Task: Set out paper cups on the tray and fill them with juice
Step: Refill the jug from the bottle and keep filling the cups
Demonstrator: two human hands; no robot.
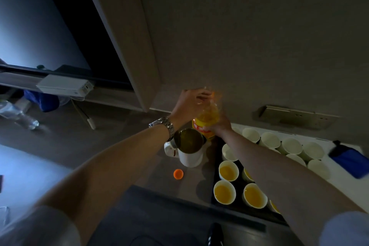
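Juice bottle point(206, 120): twelve o'clock of tray point(216, 168), raised. Right hand point(218, 126) grasps labelled body; left hand point(191, 104) wraps upper part. Likely heavy, sloshing, slick plastic; hold mid-body.

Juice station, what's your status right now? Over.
Both hands on the juice bottle: left hand up at its top, right hand gripping the body. Several cups on the tray filled, the far ones empty. Kettle close beside the bottle.
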